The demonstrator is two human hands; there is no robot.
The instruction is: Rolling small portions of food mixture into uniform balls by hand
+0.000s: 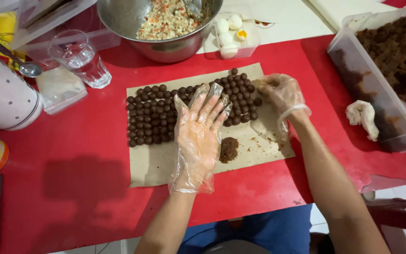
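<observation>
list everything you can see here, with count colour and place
dark balls: dozens, brown, rows on paper
paper sheet: one, tan, table centre
loose mound: one, brown, on paper
metal bowl: one, silver, top centre, pale chopped mix inside
eggs: several, white, clear tub
glass: one, clear, top left
plastic tub: one, clear, right, brown mix
table: red
left hand: clear glove, flat over balls
right hand: clear glove, at balls' right edge

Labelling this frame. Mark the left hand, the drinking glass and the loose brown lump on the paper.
left hand (198, 134), head view, back of the gloved palm.
drinking glass (81, 59), head view, clear side wall.
brown lump (229, 149), head view, its middle.
</observation>
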